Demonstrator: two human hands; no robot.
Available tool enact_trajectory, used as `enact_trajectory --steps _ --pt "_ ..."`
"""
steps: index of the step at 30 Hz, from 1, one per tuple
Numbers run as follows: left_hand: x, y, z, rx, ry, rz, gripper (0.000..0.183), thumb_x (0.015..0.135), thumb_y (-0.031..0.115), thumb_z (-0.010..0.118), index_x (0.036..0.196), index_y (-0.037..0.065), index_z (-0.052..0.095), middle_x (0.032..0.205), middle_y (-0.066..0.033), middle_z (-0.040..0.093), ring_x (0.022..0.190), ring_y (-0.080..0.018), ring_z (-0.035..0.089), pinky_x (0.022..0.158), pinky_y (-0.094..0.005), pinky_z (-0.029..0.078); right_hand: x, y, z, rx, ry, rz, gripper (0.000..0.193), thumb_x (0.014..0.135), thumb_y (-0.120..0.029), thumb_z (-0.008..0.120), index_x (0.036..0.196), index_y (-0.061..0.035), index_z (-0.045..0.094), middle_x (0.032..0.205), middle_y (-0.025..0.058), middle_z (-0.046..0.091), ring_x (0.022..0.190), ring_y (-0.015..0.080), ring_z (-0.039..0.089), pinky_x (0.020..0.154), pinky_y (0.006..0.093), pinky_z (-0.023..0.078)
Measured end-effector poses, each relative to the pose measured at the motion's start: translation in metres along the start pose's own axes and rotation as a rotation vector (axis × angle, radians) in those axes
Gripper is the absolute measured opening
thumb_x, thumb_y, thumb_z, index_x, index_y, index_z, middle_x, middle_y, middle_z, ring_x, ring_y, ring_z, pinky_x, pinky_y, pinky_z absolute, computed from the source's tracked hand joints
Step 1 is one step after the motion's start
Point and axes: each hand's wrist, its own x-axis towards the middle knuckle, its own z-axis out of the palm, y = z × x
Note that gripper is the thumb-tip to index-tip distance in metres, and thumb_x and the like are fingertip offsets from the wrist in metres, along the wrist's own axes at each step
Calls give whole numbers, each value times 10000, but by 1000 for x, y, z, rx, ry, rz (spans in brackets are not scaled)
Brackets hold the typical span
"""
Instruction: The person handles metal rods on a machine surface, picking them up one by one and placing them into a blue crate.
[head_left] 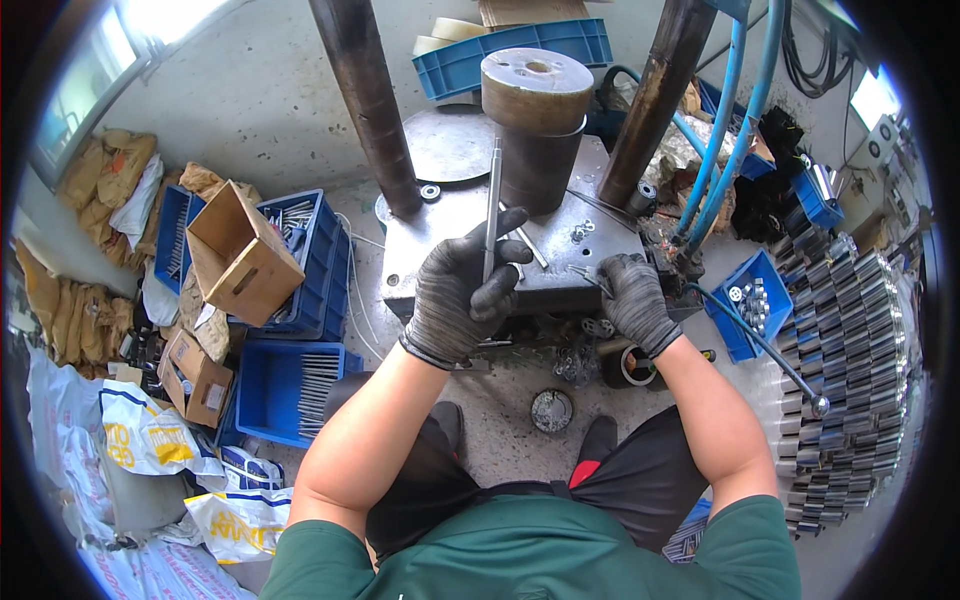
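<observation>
My left hand [455,300], in a grey-black knit glove, grips a slim silver metal rod [493,200]. The rod points up, its thinner tip in front of the thick steel cylinder [540,150] of the press. My right hand [638,303], gloved alike, rests at the front right of the steel press table [450,250] with its fingers curled together. A thin bit of metal shows at its fingertips, too small to name. Small metal parts [580,232] lie on the table beyond this hand. Another rod [532,248] lies on the table between the hands.
Two dark steel columns [365,100] flank the cylinder. A lever with a ball end [820,406] juts out at right, by a blue bin of metal rings [750,305] and stacked metal cylinders [850,370]. Left stand a cardboard box [245,255] and a blue crate of rods [270,390].
</observation>
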Motion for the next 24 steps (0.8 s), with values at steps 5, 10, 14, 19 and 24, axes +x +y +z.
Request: enact_trajectory --steps 5,10,14,19,24 --pt "-1 0 -2 45 -40 -8 598 992 251 534 1484 -73 428 1155 -234 695 497 -141 509 398 -232 418 0 3 2 -15 13 -53 225 792 -100 664 1014 -64 663 956 187 683 953 397 638 866 503 508" --pt "-2 0 -3 98 -57 1 592 986 245 557 1471 -76 443 1136 -228 714 482 -130 501 393 -233 420 2 6 4 48 37 -51 209 791 -47 649 1000 -31 651 943 209 672 908 403 642 847 459 528" --pt "-5 -5 2 292 95 25 482 980 224 607 1376 -36 516 1095 -204 729 479 -102 480 377 -226 386 4 -8 -3 384 -4 285 185 813 -9 666 995 -24 635 914 150 687 857 310 670 822 377 543" --pt "-4 -21 12 648 279 63 378 938 133 657 1292 43 560 1041 -122 710 498 -55 444 408 -205 355 0 -40 -27 1219 109 502 286 812 -11 766 1061 -47 632 958 32 687 881 130 645 826 309 542" --pt "3 -46 5 1025 490 89 325 917 200 729 1186 52 620 986 -43 680 657 -57 555 539 -205 458 -7 -73 -46 1452 88 479 315 828 11 743 1117 -34 624 974 57 695 888 152 665 827 312 568"
